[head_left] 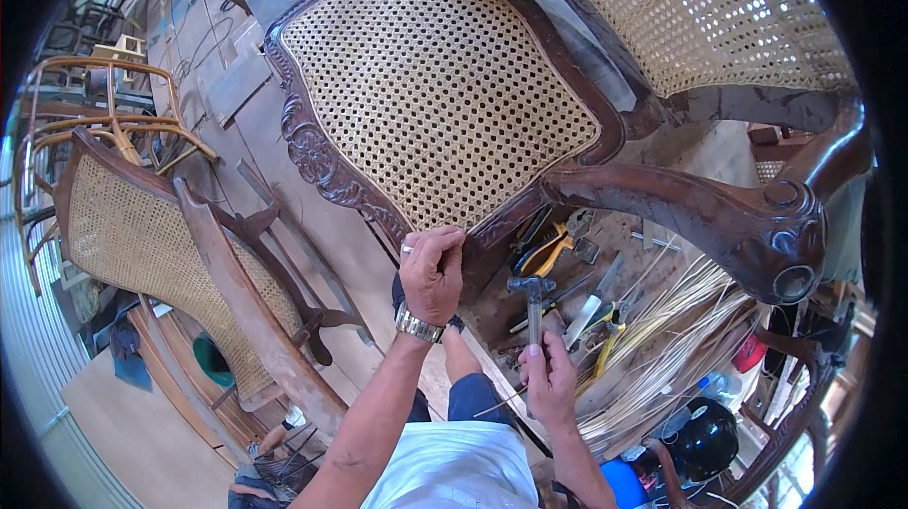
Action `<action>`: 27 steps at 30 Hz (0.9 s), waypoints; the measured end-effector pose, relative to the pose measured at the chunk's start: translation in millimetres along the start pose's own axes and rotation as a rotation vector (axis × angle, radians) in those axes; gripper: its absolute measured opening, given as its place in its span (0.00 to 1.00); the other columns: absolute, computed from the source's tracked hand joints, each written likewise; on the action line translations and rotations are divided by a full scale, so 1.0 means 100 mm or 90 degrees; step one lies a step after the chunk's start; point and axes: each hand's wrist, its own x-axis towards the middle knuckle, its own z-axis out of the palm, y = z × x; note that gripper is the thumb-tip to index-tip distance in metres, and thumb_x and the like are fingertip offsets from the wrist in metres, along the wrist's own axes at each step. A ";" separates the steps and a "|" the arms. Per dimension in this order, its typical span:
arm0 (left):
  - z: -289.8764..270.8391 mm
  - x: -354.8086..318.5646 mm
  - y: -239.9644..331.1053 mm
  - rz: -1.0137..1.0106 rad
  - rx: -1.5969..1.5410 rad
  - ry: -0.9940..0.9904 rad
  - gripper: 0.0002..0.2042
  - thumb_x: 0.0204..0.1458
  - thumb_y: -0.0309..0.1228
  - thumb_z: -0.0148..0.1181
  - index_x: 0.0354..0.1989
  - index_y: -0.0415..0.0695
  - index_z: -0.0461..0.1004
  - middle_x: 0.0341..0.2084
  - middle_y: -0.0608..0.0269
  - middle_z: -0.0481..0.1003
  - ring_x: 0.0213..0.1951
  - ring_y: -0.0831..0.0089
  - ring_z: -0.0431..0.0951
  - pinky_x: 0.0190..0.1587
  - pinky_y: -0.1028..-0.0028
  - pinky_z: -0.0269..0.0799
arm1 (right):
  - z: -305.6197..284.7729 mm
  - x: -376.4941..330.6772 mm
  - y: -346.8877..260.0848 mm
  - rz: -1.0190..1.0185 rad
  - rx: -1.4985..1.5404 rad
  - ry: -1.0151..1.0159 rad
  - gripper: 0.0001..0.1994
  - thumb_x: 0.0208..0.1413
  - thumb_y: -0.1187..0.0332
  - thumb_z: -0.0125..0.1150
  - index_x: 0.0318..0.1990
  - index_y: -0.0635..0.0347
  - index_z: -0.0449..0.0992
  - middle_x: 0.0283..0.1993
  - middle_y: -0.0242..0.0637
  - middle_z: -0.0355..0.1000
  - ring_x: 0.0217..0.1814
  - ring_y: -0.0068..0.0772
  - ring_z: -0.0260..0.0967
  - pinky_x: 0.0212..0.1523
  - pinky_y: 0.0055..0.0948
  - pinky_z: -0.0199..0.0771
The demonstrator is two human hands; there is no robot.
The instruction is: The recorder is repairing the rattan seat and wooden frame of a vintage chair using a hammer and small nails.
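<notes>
A dark carved wooden chair with a woven cane panel (430,83) lies tipped in front of me. My left hand (431,272), with a ring and a metal wristwatch, is closed against the lower edge of the carved frame (326,168), where cane meets wood; what it pinches is hidden. My right hand (549,378) grips the handle of a small hammer (533,293), head up, just below the frame corner. A thin strand or rod (498,403) pokes out from under that hand.
The chair's curved armrest (747,220) ends in a scroll at right. Pliers and cutters (558,249) lie on a board below the frame. Loose cane strips (662,339) fan out at right. Another cane-backed chair (161,244) lies at left, rattan frames (104,121) behind it.
</notes>
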 end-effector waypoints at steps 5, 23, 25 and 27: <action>-0.01 0.00 -0.01 -0.013 -0.014 -0.012 0.08 0.51 0.17 0.69 0.36 0.44 0.80 0.36 0.61 0.84 0.38 0.62 0.81 0.43 0.67 0.75 | 0.00 -0.01 0.02 0.001 0.000 0.000 0.11 0.70 0.67 0.53 0.54 0.63 0.72 0.28 0.30 0.73 0.23 0.17 0.68 0.24 0.24 0.69; -0.04 0.02 0.03 -0.013 -0.005 -0.007 0.09 0.49 0.17 0.68 0.36 0.43 0.80 0.36 0.60 0.84 0.39 0.61 0.81 0.45 0.66 0.75 | -0.01 -0.04 0.00 0.030 0.017 -0.023 0.13 0.72 0.66 0.50 0.56 0.64 0.72 0.32 0.29 0.72 0.26 0.14 0.65 0.27 0.17 0.67; -0.01 0.01 0.04 -0.008 -0.010 -0.005 0.09 0.48 0.17 0.68 0.36 0.43 0.81 0.36 0.60 0.84 0.39 0.61 0.81 0.45 0.66 0.75 | -0.03 -0.06 0.01 0.032 0.028 -0.026 0.13 0.72 0.67 0.50 0.57 0.64 0.72 0.32 0.30 0.72 0.26 0.14 0.65 0.27 0.17 0.67; 0.05 0.01 0.05 -0.002 -0.028 -0.009 0.10 0.48 0.16 0.69 0.37 0.44 0.81 0.35 0.60 0.84 0.39 0.61 0.81 0.45 0.66 0.75 | -0.04 -0.09 0.03 0.007 0.065 0.031 0.16 0.71 0.70 0.51 0.62 0.65 0.67 0.34 0.31 0.71 0.26 0.15 0.65 0.26 0.18 0.67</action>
